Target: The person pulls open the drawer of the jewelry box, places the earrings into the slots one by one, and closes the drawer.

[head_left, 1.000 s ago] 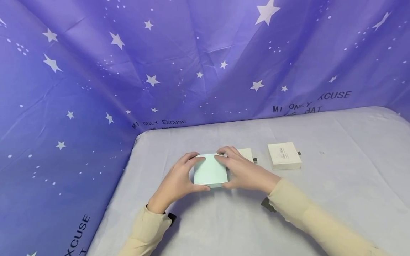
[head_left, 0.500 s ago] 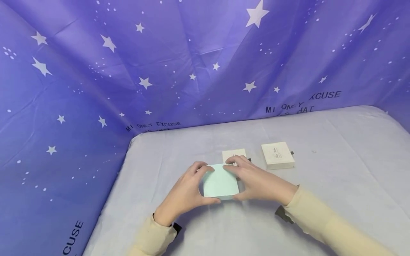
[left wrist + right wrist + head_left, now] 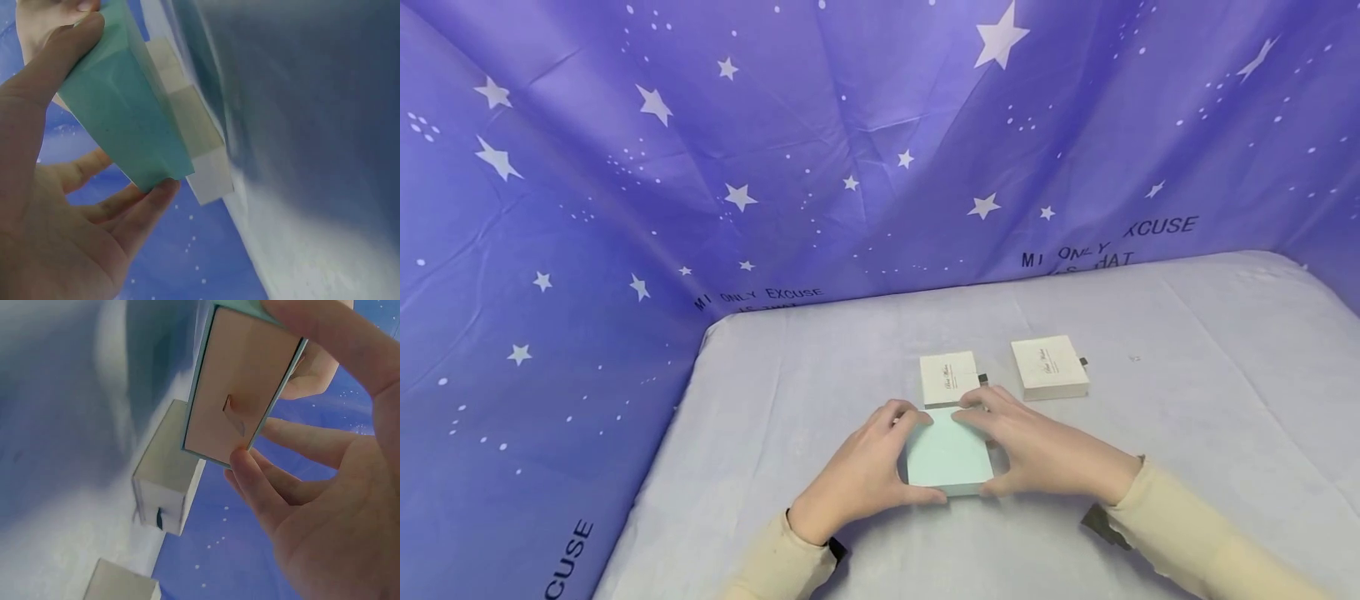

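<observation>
A mint green drawer box (image 3: 950, 454) is held between both hands over the near middle of the table. My left hand (image 3: 867, 467) grips its left side, thumb at the near edge and fingertips at the far edge. From the right, my right hand (image 3: 1048, 450) pinches the same edges. The box's pale pinkish drawer front (image 3: 240, 375) faces right in the right wrist view, with a small ribbon pull tab (image 3: 234, 415) at its middle. The drawer sits flush inside the sleeve. In the left wrist view, the plain green side (image 3: 125, 112) shows.
Just beyond the green box lies a white printed box (image 3: 946, 377) with a black tab. Farther right rests a second white box (image 3: 1051, 367), also printed and tabbed. Both lie on a table under a pale cloth (image 3: 1210, 400). A purple star-patterned curtain (image 3: 850, 108) rises behind and at left.
Both hands have brought the green box nearer the person and to the right. The left white box, partly covered before, now shows almost fully. The head view has shifted slightly.
</observation>
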{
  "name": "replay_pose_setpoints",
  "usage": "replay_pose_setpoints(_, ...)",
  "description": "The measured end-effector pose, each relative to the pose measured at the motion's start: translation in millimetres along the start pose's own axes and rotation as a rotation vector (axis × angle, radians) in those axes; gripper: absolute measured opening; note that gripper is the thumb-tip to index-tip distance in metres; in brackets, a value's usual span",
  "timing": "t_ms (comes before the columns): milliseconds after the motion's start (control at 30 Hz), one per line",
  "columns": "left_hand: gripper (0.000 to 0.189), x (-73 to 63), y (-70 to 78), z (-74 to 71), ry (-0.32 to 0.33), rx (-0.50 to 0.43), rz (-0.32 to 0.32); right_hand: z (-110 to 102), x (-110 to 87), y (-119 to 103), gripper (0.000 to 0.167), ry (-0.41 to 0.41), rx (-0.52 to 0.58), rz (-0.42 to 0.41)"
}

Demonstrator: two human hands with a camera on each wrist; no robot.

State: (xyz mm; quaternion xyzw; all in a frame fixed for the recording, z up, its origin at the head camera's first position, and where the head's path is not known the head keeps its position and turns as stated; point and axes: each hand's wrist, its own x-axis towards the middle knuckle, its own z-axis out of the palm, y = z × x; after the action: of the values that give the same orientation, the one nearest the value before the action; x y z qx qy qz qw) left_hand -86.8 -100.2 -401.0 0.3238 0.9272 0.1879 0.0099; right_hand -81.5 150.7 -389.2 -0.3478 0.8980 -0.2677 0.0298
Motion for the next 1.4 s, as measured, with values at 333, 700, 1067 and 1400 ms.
replay_pose_setpoints(333, 0.084, 3.7, 6.2, 9.0, -0.050, 0.021, 0.024, 3, -8.0, 8, 0.076, -0.020, -0.018, 0.027)
replay_pose_setpoints(700, 0.083, 6.9, 4.0, 17.1, -0.078, 0.003, 0.022, 9, -10.0, 13, 0.078, -0.036, 0.002, 0.041)
replay_pose_setpoints(1067, 0.084, 7.9, 1.6, 20.3, -0.107, 0.002, 0.003, 11, -7.6, 15, 0.086, -0.021, -0.009, 0.021)
replay_pose_setpoints(1400, 0.082, 9.4, 2.7, 21.5, -0.103, 0.005, 0.020, 12, -9.6, 15, 0.088, -0.016, -0.024, 0.045)
